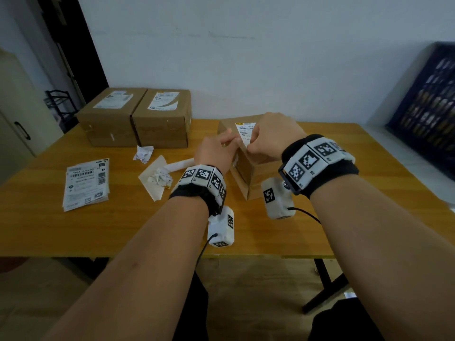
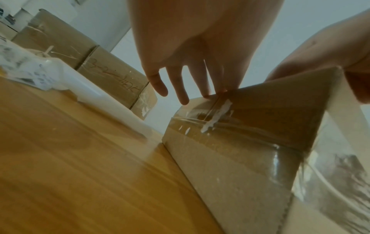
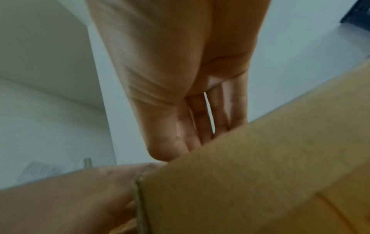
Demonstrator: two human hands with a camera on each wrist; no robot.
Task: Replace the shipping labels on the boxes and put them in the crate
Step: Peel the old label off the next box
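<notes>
Label work is the step in hand: you have the small box (image 1: 246, 156) standing on the wooden table (image 1: 98, 230) right in front of you, turned with one corner toward you, and both hands are on its top. Your left hand (image 1: 216, 150) lies with straight fingers on the near left edge of the top, steadying it; the left wrist view shows those fingers (image 2: 180, 88) extended and only touching the cardboard. Your right hand (image 1: 273, 135) is bent over the white shipping label (image 1: 245, 132), and from the head view it looks to be pinching the label's near edge, though the right wrist view is too blurred to confirm the grip. Whether you are peeling an old label or laying a new one down, the pictures cannot settle.

Two larger boxes (image 1: 134, 119) wait side by side at the far left of the table, each with a label on top. A stack of fresh labels (image 1: 86, 184) lies flat to your left, with crumpled paper scraps (image 1: 158, 177) and backing strips between it and the box. The dark blue crate (image 1: 428, 107) stands well to your right, off the table.

Next, judge the pull: keep the left hand pressing down so the light box does not lift or skid, and draw the label slowly and low so it does not tear.
</notes>
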